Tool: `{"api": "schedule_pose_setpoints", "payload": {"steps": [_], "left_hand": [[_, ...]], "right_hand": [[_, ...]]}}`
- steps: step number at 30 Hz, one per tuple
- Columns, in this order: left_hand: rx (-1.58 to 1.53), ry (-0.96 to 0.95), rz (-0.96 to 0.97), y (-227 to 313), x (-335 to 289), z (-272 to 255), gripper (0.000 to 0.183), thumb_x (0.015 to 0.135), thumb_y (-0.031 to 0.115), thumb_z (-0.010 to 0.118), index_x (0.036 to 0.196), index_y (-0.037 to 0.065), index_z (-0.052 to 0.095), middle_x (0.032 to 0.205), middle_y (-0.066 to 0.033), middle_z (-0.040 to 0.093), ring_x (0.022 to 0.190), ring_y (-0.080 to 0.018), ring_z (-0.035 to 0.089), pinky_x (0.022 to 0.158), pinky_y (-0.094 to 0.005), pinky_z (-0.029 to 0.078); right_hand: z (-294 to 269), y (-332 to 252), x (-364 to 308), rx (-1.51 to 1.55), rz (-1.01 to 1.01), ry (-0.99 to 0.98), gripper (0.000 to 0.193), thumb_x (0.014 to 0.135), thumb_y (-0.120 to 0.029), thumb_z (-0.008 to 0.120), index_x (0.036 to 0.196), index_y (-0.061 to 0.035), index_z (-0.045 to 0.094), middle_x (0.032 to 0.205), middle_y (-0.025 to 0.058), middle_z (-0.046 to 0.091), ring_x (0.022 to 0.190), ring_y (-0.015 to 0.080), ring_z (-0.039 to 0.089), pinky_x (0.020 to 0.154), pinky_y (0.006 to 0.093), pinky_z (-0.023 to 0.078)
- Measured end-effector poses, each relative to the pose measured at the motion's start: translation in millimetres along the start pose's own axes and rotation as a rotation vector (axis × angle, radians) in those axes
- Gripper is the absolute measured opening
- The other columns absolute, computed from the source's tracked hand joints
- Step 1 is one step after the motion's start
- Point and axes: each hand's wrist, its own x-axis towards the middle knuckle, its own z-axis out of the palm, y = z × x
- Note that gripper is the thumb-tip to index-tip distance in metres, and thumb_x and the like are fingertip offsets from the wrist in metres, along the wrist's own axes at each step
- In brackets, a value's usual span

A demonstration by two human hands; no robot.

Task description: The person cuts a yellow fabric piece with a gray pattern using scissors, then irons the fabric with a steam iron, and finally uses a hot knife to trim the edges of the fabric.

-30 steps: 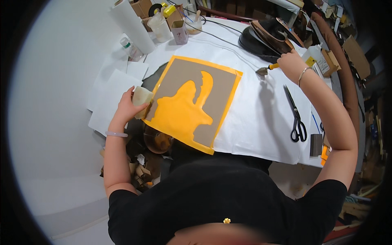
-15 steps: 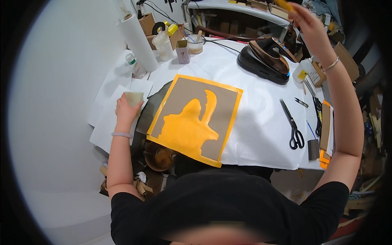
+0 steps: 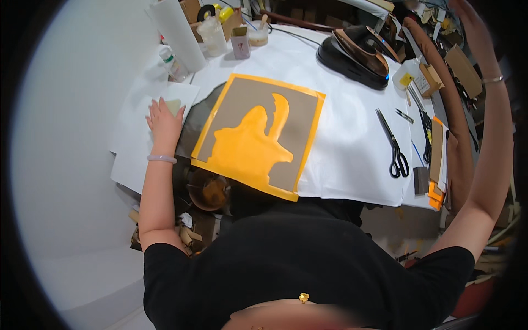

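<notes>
Head view: pale block sits on loose white sheets at table left, partly under left hand. Left fingers look straight and spread, not wrapped round it; block shows between thumb and index. Right hand is raised at upper right, fingertips cut by frame; can't tell how far open or whether it holds anything.

Yellow-and-brown panel lies flat right of the block, well apart from right hand, over dark sheet and white cover. Its lower edge seems to overhang the table front, so a lean of the torso could shove or crease it. Block could skid if the sheets slip under it.

Around: iron on its stand, blue light showing, cord behind; a knock from the right arm could tip it. Scissors, snips and grey block clutter the right. Paper roll, green-capped bottle and tin crowd the far left.
</notes>
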Motion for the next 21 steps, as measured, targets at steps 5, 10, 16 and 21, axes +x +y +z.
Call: {"api": "schedule_pose_setpoints", "payload": {"steps": [5, 10, 16, 21], "left_hand": [[-0.591, -0.264, 0.398, 118, -79, -51, 0.067, 0.104, 0.030, 0.069, 0.156, -0.004, 0.045, 0.159, -0.0298, 0.048, 0.149, -0.0475, 0.043, 0.125, -0.0524, 0.034], [-0.340, -0.318, 0.366, 164, -152, -63, 0.072, 0.106, 0.036, 0.066, 0.157, -0.008, 0.040, 0.165, -0.0293, 0.040, 0.155, -0.0463, 0.037, 0.128, -0.0596, 0.027], [-0.386, -0.254, 0.324, 116, -109, -19, 0.064, 0.110, 0.036, 0.057, 0.159, -0.003, 0.043, 0.165, -0.0260, 0.043, 0.155, -0.0449, 0.038, 0.129, -0.0560, 0.027], [-0.350, -0.422, 0.393, 123, -65, 8, 0.061, 0.111, 0.040, 0.053, 0.156, -0.001, 0.048, 0.165, -0.0229, 0.045, 0.154, -0.0409, 0.041, 0.128, -0.0518, 0.030]], "right_hand": [[63, 18, -102, -0.624, -0.292, -0.297, 0.030, 0.107, -0.011, 0.062, 0.137, -0.0085, 0.067, 0.115, 0.0056, 0.074, 0.107, 0.0232, 0.069, 0.098, 0.0396, 0.053], [122, -24, -192, -0.457, -0.090, -0.425, 0.024, 0.099, -0.007, 0.067, 0.123, -0.0104, 0.070, 0.107, 0.0063, 0.071, 0.107, 0.0268, 0.068, 0.107, 0.0430, 0.046], [146, -8, -232, -0.308, -0.007, -0.586, 0.018, 0.103, -0.011, 0.065, 0.120, -0.0085, 0.070, 0.105, 0.0069, 0.069, 0.103, 0.0280, 0.065, 0.105, 0.0422, 0.045], [159, 5, -240, -0.262, 0.074, -0.715, 0.020, 0.104, -0.011, 0.064, 0.122, -0.0077, 0.072, 0.111, 0.0086, 0.071, 0.110, 0.0303, 0.063, 0.109, 0.0420, 0.042]]}}
